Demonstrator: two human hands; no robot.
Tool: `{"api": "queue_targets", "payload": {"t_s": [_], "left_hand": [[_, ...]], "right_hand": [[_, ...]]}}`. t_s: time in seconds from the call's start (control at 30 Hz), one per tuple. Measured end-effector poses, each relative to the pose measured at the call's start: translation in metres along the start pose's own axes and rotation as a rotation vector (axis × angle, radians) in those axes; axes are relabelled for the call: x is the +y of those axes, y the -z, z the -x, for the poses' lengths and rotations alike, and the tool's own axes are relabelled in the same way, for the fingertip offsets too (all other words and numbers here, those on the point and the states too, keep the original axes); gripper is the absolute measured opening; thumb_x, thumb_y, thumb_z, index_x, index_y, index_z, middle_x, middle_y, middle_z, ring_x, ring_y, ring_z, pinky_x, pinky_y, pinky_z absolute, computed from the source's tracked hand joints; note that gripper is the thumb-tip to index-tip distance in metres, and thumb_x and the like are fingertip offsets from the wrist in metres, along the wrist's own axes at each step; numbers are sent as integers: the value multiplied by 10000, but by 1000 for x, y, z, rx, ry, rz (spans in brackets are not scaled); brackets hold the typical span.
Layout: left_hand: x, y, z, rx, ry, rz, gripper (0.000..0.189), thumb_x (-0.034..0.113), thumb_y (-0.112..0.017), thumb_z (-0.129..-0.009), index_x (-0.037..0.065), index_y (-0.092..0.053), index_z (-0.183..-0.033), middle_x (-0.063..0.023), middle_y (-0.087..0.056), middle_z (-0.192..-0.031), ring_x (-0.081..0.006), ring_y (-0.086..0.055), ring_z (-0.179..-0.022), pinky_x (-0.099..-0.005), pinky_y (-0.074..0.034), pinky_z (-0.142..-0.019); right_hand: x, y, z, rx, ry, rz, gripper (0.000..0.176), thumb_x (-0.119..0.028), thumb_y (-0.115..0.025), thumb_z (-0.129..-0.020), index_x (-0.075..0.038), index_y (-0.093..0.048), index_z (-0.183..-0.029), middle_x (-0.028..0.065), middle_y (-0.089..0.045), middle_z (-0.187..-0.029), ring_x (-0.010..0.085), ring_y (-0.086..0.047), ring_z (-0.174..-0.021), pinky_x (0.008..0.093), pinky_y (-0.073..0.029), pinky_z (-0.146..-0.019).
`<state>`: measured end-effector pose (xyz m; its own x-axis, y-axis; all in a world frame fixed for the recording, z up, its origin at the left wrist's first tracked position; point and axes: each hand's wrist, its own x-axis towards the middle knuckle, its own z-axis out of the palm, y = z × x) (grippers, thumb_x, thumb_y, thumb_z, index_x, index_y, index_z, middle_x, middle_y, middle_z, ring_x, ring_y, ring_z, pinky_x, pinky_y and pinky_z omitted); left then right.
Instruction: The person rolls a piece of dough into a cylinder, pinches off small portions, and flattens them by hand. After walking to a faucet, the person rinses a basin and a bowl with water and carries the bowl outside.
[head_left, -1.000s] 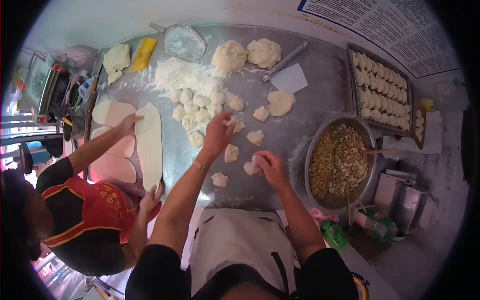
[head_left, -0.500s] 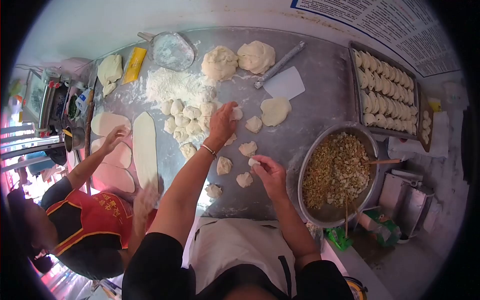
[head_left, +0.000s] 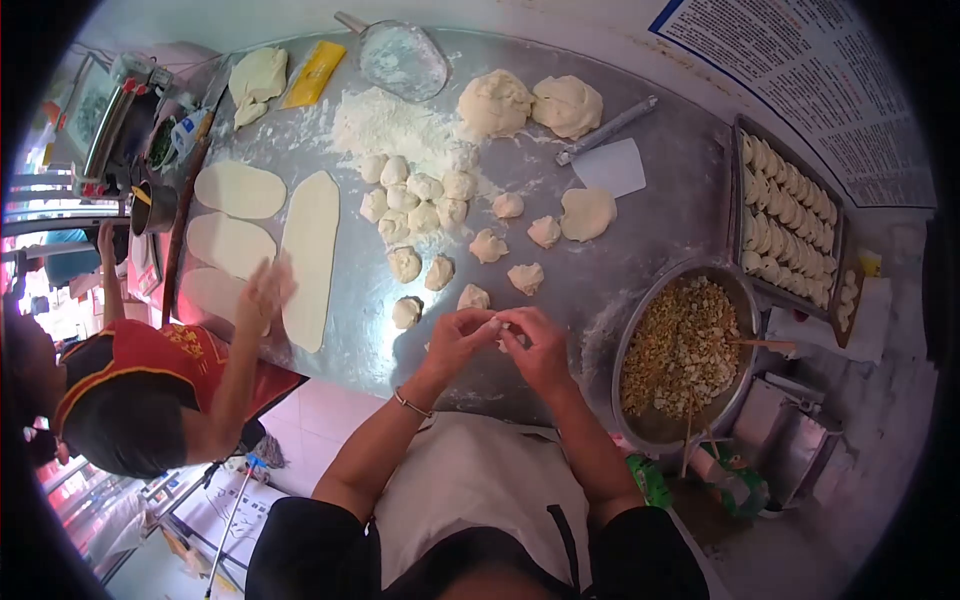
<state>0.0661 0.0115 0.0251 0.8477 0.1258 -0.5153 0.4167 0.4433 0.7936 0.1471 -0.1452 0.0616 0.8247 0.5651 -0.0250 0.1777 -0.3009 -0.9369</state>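
Close to the table's front edge, my left hand (head_left: 463, 340) and my right hand (head_left: 538, 345) meet at the fingertips. Both are closed in a pinch around a small piece of dough (head_left: 503, 346), mostly hidden by the fingers. Just beyond my left hand lies a lump of dough (head_left: 473, 298). Farther up are more torn lumps, among them one dough lump (head_left: 525, 278) beyond my right hand and another dough lump (head_left: 488, 245). A cluster of rounded dough balls (head_left: 423, 187) sits beside the loose flour (head_left: 385, 125).
A large bowl of chopped filling (head_left: 622, 400) stands at right, below a tray of shaped dumplings (head_left: 742, 215). Two big dough masses (head_left: 496, 103), a rolling pin (head_left: 607, 131) and a white scraper (head_left: 611, 168) lie at the back. At left, a co-worker's hand (head_left: 265, 292) hovers near flat dough sheets (head_left: 310, 262).
My left hand has drawn back from a dough lump at the far side and joined my right hand. The view has shifted. The co-worker has moved back, one hand near the long sheet.
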Motion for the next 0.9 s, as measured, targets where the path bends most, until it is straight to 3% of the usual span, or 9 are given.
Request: {"api": "queue_targets", "payload": {"t_s": [0.17,0.27,0.37,0.53,0.63,0.73,0.77,0.87,0.9], "left_hand": [[-10,17,19,51,-33,47,211,101,-675,-974,-36,-675,-1134,-97,-723,-1048,-154,-696,-925,-324,-594,-839],[-16,24,29,106,-41,-33,193,88,-647,-980,-24,-674,-1135,-83,-719,-1023,-137,-687,-914,-305,-587,-797],[-2,39,26,295,-7,48,195,79,-603,-978,-18,-680,-1129,-53,-699,-942,-118,-669,-822,-274,-568,-739],[27,97,-14,343,18,221,218,42,-520,-910,-30,-688,-1030,-33,-635,-776,-123,-618,-727,-266,-529,-669],[49,112,-37,183,11,3,193,56,-559,-887,9,-699,-1012,-57,-635,-795,-158,-630,-766,-311,-525,-707],[70,83,-41,17,-485,-1163,201,109,-639,-854,83,-680,-1049,-76,-582,-865,-206,-593,-832,-352,-499,-776],[67,78,-41,13,-460,-1416,350,147,-728,-802,120,-652,-1143,-97,-567,-971,-269,-580,-917,-379,-495,-801],[39,89,-70,-100,-665,-1865,519,184,-803,-745,111,-616,-1223,-90,-553,-994,-305,-584,-956,-407,-500,-840],[45,87,-75,-109,-594,-1841,490,193,-794,-759,115,-617,-1209,-95,-569,-1001,-313,-595,-975,-408,-509,-852]], "right_hand": [[-2,-17,9,-71,67,80,177,-18,-712,-854,-57,-703,-1026,129,-684,-943,259,-705,-788,321,-578,-671],[-8,-16,10,-217,-94,46,132,-12,-722,-856,-33,-710,-985,91,-697,-860,207,-704,-776,299,-574,-651],[6,-9,27,-485,-532,-747,108,-10,-724,-877,-2,-715,-985,47,-699,-826,144,-690,-783,278,-575,-664],[19,-3,36,-195,-646,-800,161,-14,-711,-903,18,-713,-1061,47,-708,-932,118,-682,-804,274,-595,-714],[33,-2,35,-102,-664,-826,207,-19,-698,-911,5,-703,-1117,58,-712,-970,125,-691,-824,278,-605,-738],[31,0,32,-76,-670,-807,217,-68,-690,-932,-2,-698,-1139,48,-705,-958,105,-672,-840,272,-597,-725],[29,1,31,-69,-677,-792,217,-89,-688,-940,-4,-698,-1139,41,-701,-947,94,-661,-842,267,-591,-713],[42,0,29,-92,-631,-735,201,-110,-690,-942,-14,-696,-1119,31,-688,-914,82,-646,-794,243,-556,-643],[41,1,26,-88,-640,-767,197,-110,-688,-943,-14,-694,-1115,27,-682,-903,78,-639,-778,239,-545,-627]]}}
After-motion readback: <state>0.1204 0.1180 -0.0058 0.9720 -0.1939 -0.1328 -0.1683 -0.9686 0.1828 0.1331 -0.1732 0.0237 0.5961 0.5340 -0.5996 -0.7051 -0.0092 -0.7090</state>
